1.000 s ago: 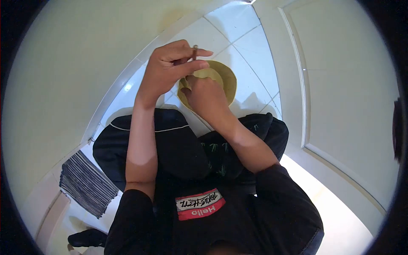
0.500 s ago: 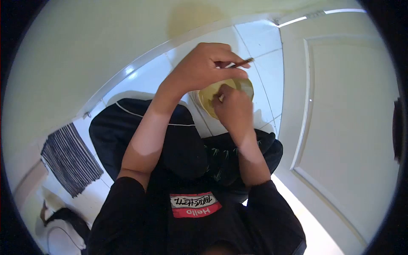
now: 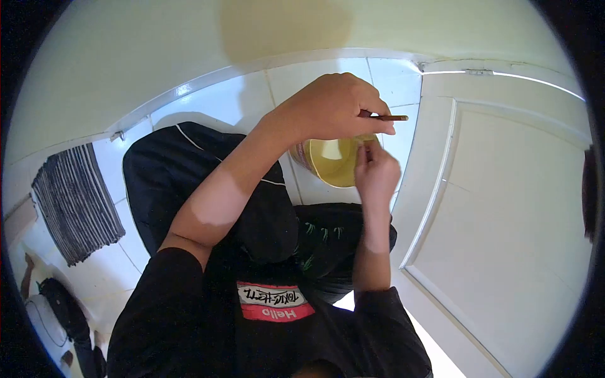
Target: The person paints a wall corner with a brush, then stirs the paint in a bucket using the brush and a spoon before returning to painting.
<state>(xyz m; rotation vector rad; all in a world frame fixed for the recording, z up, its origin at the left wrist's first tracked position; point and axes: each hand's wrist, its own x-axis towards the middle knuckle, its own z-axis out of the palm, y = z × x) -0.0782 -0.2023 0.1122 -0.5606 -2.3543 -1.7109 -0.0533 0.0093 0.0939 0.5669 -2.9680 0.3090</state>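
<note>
My left hand (image 3: 343, 107) is closed around a thin brown stick (image 3: 397, 118), which sticks out to the right past the fingertips. Below it, a yellow bucket (image 3: 337, 171) stands on the white tiles, its inside partly in view and its far rim hidden by my left hand. At the bucket's right side is my right hand (image 3: 378, 173), thumb and fingers pinched together over the rim. What the pinch holds, if anything, is too small to make out.
A white panelled door (image 3: 504, 208) stands close on the right. Ahead runs a pale wall (image 3: 145, 63) with a baseboard. A striped mat (image 3: 79, 205) hangs at the left, above dark and pale shapes I cannot make out. My dark-trousered legs (image 3: 208, 176) are folded beneath my arms.
My right hand has come out of the bucket's middle to its right edge. The left hand has shifted right, with the stick turned nearly level. The camera view has tilted.
</note>
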